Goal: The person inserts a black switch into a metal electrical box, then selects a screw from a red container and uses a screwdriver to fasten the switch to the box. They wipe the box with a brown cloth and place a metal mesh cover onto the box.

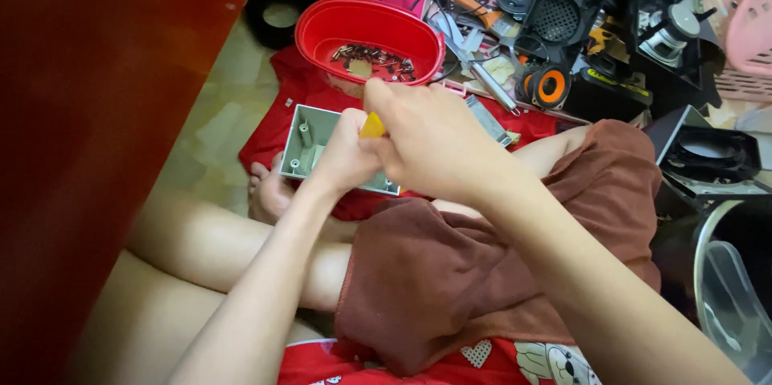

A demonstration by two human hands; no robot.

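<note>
My left hand (342, 156) grips the right part of a pale grey-green plastic housing (310, 132), an open shallow box with small screw posts inside. It rests over a red cloth (277, 100) near my crossed legs. My right hand (430, 140) is closed around a yellow tool handle (372, 126), held right above the housing and touching my left hand. The tool's tip is hidden behind my fingers.
A red oval plastic bowl (370, 35) holding several small metal parts stands just behind the hands. Further back right lie speakers, cables, a metal tool (482, 75) and black electronic parts. A brown towel (482, 264) covers my lap. A dark red wooden panel (96, 112) fills the left.
</note>
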